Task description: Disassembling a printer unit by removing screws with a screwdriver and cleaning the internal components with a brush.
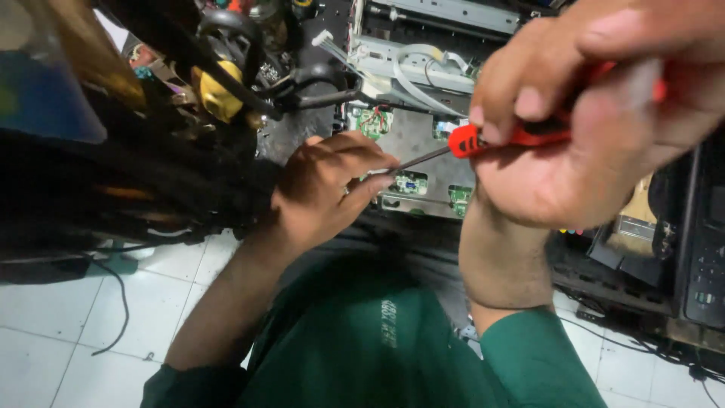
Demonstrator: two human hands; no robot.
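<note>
Screwdriver (483,140) with red and black handle, gripped in the right hand (596,113), fingers wrapped tight round the handle; thin metal shaft slanting down and leftward from the handle toward the opened machine chassis (423,136); shaft tip hidden behind the fingers of the left hand (325,189); left hand curled, fingertips pinched at the shaft's end, just in front of the chassis, whether touching the metal plate cannot be told; ring on one finger of that hand; small green circuit boards (410,183) on the grey plate just beside the shaft's tip; white flat ribbon cable (419,60) looping above the chassis plate, with a bundle of thin wires at a white connector (325,41) to its left; dark heap of cables and a yellow part (219,94) left of the chassis, blurred; black device with buttons (706,257) right of the chassis, partly cut off by the frame edge; white tiled floor (60,332) below the chassis; green sleeves (529,355) on both forearms, near the camera.
</note>
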